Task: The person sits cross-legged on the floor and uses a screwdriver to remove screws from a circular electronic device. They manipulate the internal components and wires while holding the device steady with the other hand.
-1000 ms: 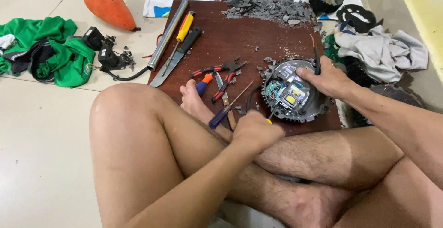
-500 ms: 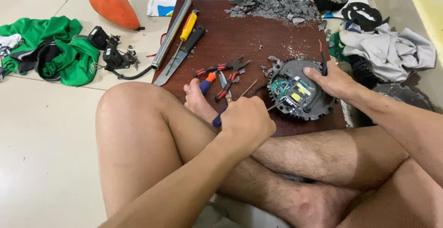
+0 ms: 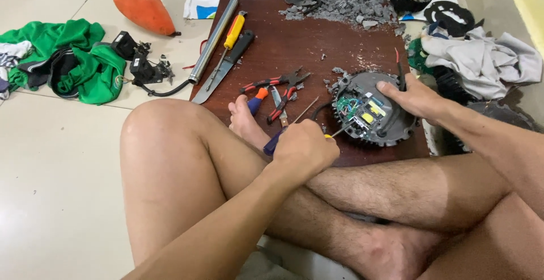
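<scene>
Screwdriver (image 3: 286, 138) tip now reaches the round circuit-board housing (image 3: 371, 114) on the wooden board (image 3: 294, 42); left hand (image 3: 306, 149), clamped on its handle, has moved in from nearer the knee; right hand (image 3: 411, 96) stays gripping the housing's rim; prying looks underway.

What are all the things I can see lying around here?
Round electronics housing: one, dark grey, right side of board.
Wooden board: one, brown, on floor.
Grey rubble: one pile, board's far edge.
Metal tube: one, silver, board's left edge.
Pliers: two, red-handled, board's middle.
Carrot toy: one, orange, floor, top left.
Green cloth: one, floor, far left.
Grey cloth: one, right.
Left hand: holds screwdriver, blue handle.
Right hand: on housing.
</scene>
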